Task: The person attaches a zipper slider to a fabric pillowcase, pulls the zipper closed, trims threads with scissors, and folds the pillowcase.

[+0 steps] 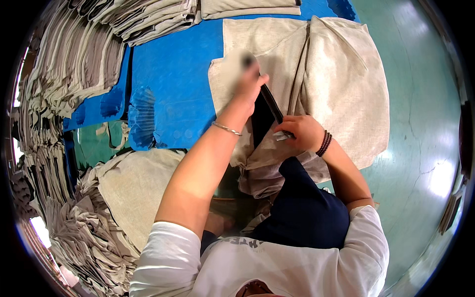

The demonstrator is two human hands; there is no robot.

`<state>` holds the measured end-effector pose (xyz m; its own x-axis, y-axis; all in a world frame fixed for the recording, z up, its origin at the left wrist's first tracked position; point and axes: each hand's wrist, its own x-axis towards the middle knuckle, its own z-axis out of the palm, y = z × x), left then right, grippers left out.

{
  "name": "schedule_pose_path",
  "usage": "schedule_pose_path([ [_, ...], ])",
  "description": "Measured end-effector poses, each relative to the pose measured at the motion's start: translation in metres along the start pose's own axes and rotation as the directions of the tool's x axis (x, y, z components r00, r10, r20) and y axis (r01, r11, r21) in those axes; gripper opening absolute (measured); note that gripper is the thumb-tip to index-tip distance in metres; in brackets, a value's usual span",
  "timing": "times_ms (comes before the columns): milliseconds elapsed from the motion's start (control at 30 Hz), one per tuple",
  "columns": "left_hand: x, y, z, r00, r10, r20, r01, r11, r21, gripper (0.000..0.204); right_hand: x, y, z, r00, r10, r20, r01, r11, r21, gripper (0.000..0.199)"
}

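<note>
Both hands work on a beige cloth bag lying on a blue sheet. The left hand is closed around the far end of a dark strap; the right hand pinches small metal snips against it. Stacks of beige bags lie at left.

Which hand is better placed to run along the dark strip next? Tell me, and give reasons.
Probably the right hand: it pinches small metal snips right at the dark strip on the beige cloth bag. The left hand is busy pressing the strip's far end flat.
</note>
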<state>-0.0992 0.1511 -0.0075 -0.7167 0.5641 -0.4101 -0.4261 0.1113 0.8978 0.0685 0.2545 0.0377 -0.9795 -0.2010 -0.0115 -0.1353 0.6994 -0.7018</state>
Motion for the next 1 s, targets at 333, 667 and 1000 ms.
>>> schedule_pose_path([
  [333,-0.023,0.025,0.023,0.911,0.319,-0.259,-0.400,0.837,-0.374,0.032,-0.009,-0.002,-0.007,0.999,0.045,-0.017,-0.043,0.990,0.136,0.038],
  [667,-0.029,0.022,0.021,0.910,0.376,-0.174,-0.414,0.840,-0.351,0.025,0.029,-0.019,-0.055,0.773,0.149,-0.617,-0.072,0.986,0.147,0.024],
  [1000,-0.036,0.024,0.027,0.926,0.326,-0.190,-0.372,0.875,-0.310,0.024,0.051,-0.023,-0.051,0.753,0.115,-0.648,-0.109,0.993,0.051,0.028],
])
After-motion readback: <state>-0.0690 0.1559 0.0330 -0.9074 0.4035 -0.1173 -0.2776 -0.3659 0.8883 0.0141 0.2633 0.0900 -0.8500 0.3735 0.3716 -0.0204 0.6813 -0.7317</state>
